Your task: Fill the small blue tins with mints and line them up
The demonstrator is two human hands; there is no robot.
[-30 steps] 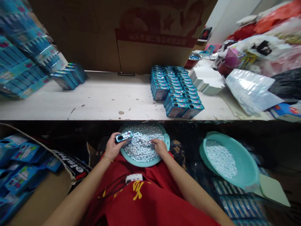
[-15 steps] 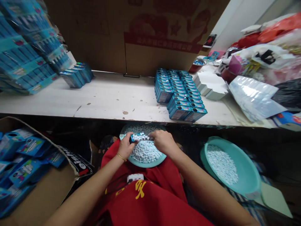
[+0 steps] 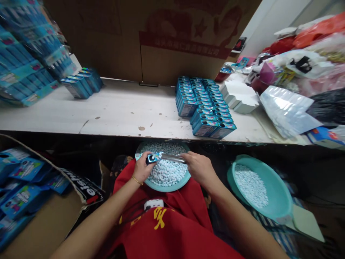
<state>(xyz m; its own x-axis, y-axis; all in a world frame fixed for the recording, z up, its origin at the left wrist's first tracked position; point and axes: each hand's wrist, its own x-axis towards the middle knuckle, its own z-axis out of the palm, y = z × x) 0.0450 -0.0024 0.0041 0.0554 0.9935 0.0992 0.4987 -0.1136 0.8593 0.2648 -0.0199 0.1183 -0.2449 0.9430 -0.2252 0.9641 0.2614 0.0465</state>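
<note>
My left hand [image 3: 141, 167] grips a small blue box [image 3: 153, 158] with a round opening in its top, where white pellets show. In my right hand [image 3: 199, 168] is a metal scoop [image 3: 174, 158], its far end against the box's right end. A few pellets sit at that end of the scoop. Both hands are over a turquoise basin [image 3: 165, 188] filled with small white pellets [image 3: 167, 175]. The basin rests on my lap, over a red apron [image 3: 183, 223].
Rows of blue boxes [image 3: 206, 128] stand on the white table [image 3: 121, 115]. More boxes [image 3: 78, 88] are at the left. A carton [image 3: 40, 230] holds blue boxes at lower left. A second turquoise basin [image 3: 281, 194] with pellets is at right. A large cardboard box [image 3: 107, 43] stands behind.
The heap of pellets on the scoop has mostly gone, with pellets now in the box's opening. My right hand has moved slightly right, and the scoop's metal shows.
</note>
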